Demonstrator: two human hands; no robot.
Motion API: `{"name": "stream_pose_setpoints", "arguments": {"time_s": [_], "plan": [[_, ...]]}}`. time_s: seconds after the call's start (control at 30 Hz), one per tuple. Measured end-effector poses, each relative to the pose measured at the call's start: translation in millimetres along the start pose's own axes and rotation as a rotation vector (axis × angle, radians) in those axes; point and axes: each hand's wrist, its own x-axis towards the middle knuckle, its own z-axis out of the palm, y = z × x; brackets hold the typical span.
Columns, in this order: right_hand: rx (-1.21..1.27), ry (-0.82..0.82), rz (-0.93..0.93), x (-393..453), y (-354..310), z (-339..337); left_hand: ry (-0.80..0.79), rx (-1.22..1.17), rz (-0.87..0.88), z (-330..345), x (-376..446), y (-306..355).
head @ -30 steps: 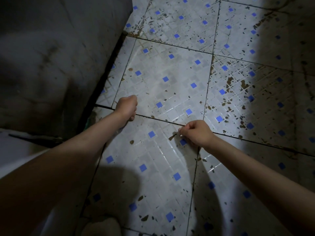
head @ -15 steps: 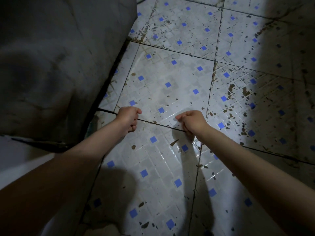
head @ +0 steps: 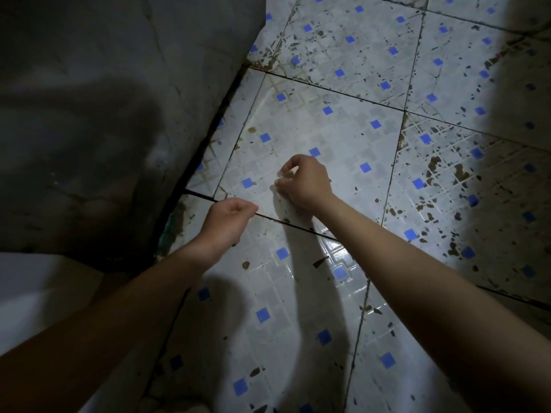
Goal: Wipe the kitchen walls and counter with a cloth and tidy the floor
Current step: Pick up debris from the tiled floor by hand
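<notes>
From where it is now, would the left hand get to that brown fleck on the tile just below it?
Probably yes. The left hand is over the grout line, and the brown fleck lies on bare tile close beside the forearm, with nothing between them.

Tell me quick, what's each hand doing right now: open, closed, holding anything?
Left hand: fingers curled, nothing visible in its grip.
Right hand: fingertips pinched together low over the floor tile; what they pinch cannot be told.

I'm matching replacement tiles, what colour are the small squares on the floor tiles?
Blue small squares on pale grey-white floor tiles, seen in the head view.
</notes>
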Motion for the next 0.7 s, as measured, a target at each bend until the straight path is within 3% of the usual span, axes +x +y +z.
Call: {"name": "stream_pose_setpoints", "arguments": {"time_s": [0.7], "plan": [[-0.55, -0.16, -0.112, -2, 0, 7, 0.063, 0.043, 0.001, -17, 6, -13]]}}
